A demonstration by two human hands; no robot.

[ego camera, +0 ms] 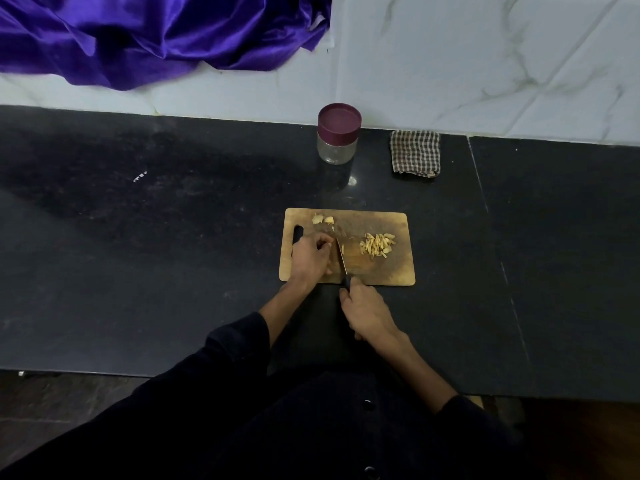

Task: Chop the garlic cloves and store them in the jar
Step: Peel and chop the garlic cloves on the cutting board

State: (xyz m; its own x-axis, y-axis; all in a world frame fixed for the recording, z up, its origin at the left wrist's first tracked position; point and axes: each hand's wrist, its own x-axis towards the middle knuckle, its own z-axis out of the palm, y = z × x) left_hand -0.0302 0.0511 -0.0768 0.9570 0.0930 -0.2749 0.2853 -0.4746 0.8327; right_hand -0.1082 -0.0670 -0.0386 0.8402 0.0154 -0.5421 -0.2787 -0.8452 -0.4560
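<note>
A wooden cutting board (391, 271) lies on the black counter. A pile of chopped garlic (377, 244) sits on its right half, and two whole cloves (322, 220) lie near its far left edge. My left hand (310, 258) rests on the board's left side with curled fingers pinching a clove against the wood; the clove itself is mostly hidden. My right hand (367, 311) grips the dark handle of a knife (341, 259), whose blade points away from me right beside my left fingertips. A clear jar (336, 148) with a maroon lid on stands behind the board.
A folded checkered cloth (415, 153) lies to the right of the jar by the white marble wall. Purple satin fabric (156, 36) drapes over the ledge at the back left. The counter's front edge (104, 372) runs close to my body.
</note>
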